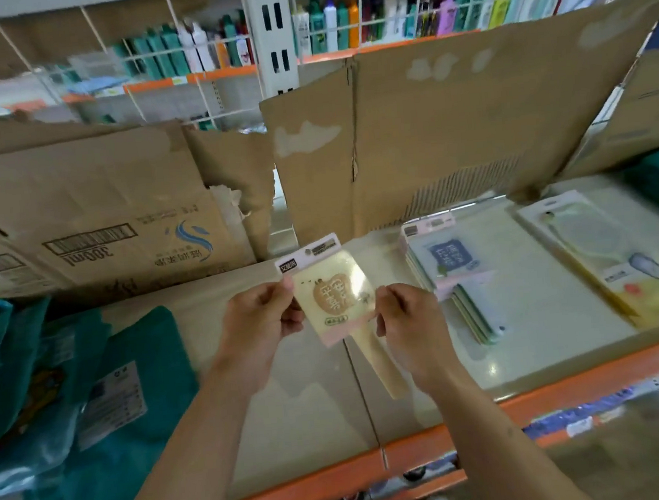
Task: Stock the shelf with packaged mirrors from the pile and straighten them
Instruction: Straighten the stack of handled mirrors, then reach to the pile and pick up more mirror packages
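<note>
A packaged mirror, cream with a handle and a clear wrapper, is held above the shelf. My left hand pinches its left edge and my right hand pinches its right edge. The mirror's handle points down toward me. To the right on the shelf lies a stack of packaged mirrors with a blue-labelled one on top. Farther right lies a larger packaged mirror with a yellow card.
Brown cardboard sheets and a printed carton stand along the shelf's back. Teal plastic-wrapped goods lie on the left. An orange rail marks the shelf's front edge. Bottles line a far shelf behind wire mesh.
</note>
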